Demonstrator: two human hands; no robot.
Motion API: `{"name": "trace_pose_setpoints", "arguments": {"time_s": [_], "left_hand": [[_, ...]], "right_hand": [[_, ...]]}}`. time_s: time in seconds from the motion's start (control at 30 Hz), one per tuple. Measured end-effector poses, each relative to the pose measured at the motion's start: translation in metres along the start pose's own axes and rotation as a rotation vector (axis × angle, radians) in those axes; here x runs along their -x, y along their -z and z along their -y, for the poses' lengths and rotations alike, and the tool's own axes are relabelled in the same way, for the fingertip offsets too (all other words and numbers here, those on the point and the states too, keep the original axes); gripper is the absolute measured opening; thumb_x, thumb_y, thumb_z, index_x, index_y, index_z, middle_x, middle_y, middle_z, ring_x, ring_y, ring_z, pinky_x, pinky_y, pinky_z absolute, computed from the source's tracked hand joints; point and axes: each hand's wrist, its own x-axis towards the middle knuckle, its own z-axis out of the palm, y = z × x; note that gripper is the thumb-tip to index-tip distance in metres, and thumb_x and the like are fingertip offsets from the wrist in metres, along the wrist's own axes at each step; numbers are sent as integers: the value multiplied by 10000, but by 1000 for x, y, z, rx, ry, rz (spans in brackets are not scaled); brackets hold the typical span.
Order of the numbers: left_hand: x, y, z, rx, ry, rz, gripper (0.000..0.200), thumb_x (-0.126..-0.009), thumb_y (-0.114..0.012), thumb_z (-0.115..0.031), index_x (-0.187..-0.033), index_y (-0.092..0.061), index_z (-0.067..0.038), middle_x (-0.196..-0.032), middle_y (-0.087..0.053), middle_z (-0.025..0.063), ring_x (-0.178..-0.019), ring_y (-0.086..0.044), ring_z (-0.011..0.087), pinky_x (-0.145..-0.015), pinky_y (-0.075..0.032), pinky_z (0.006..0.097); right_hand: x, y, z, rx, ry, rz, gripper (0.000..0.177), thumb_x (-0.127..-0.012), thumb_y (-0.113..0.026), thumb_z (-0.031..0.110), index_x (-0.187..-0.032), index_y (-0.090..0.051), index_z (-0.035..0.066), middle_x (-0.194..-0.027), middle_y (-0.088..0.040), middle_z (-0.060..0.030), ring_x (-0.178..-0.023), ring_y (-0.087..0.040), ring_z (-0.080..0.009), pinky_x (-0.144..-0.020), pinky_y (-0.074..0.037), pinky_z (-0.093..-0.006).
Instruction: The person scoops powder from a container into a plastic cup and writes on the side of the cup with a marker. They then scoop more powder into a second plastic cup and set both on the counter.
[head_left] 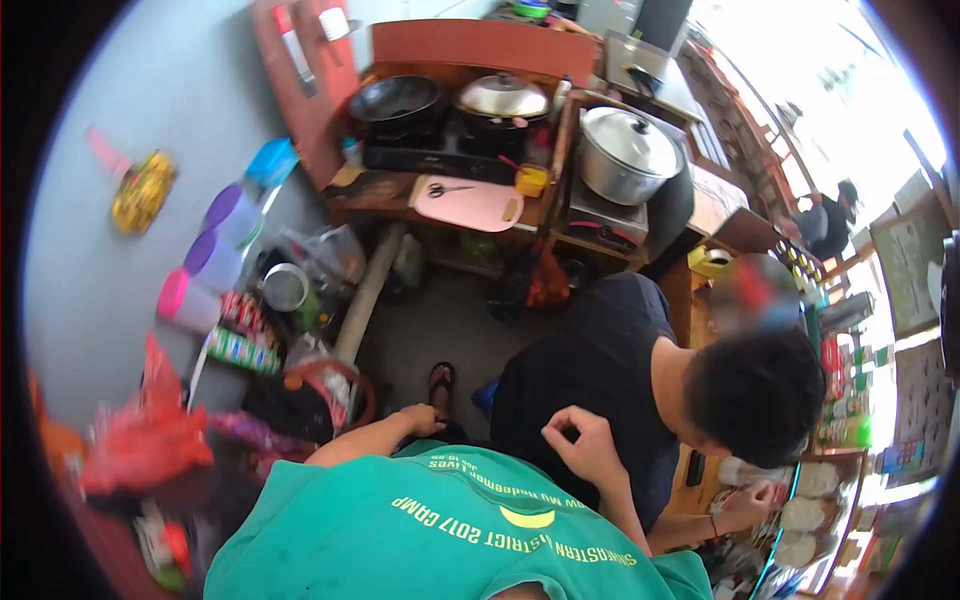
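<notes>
My left hand (420, 420) is low at the front of my green shirt, against dark cloth at my waist; its finger shape is too small to make out. Raised in front of the black-shirted person's back is my right hand (585, 447), with thumb and forefinger curled together in a ring and nothing visible between them. That person (590, 370) sits or stands close on my right, head bent down. The person's own hand (745, 507), with a band at the wrist, is farther right, near packed goods.
Ahead are a black wok (396, 98), a lidded pan (503, 98), a large lidded pot (615, 165) and a pink cutting board (468, 204) with scissors. Purple containers (213, 262) and bags line the left. Jars fill the right shelves. Another person (828, 225) is outside.
</notes>
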Motion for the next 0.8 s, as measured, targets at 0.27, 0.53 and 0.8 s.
{"name": "trace_pose_setpoints", "arguments": {"time_s": [0.27, 0.53, 0.8], "left_hand": [[-125, 118, 107, -414, -108, 329, 503, -1009, -590, -477, -1319, -711, -100, -1393, -655, 175, -1310, -602, 369, -1116, -479, 460], [-176, 277, 99, -523, -9, 36, 596, -939, -673, -530, -1403, -665, -157, -1502, -532, 143, -1409, -462, 396, -1160, -392, 520], [-182, 331, -28, 147, -669, -298, 309, -945, -711, -254, -1159, -746, -33, -944, -775, 154, -807, -747, 248, -768, -590, 361]], "right_hand": [[-33, -7, 11, -265, -569, 63, 354, -979, -749, 234, -1210, -650, -15, -1058, -726, -127, -1019, -707, -198, -915, -574, -348], [-66, -37, 13, 12, -666, -163, 480, -956, -743, 335, -1249, -649, -33, -1124, -729, -215, -1061, -713, -334, -920, -564, -403], [-51, -43, -8, -2, -653, -183, 488, -950, -741, 323, -1261, -647, -40, -1139, -732, -228, -1065, -717, -346, -933, -567, -411]]}}
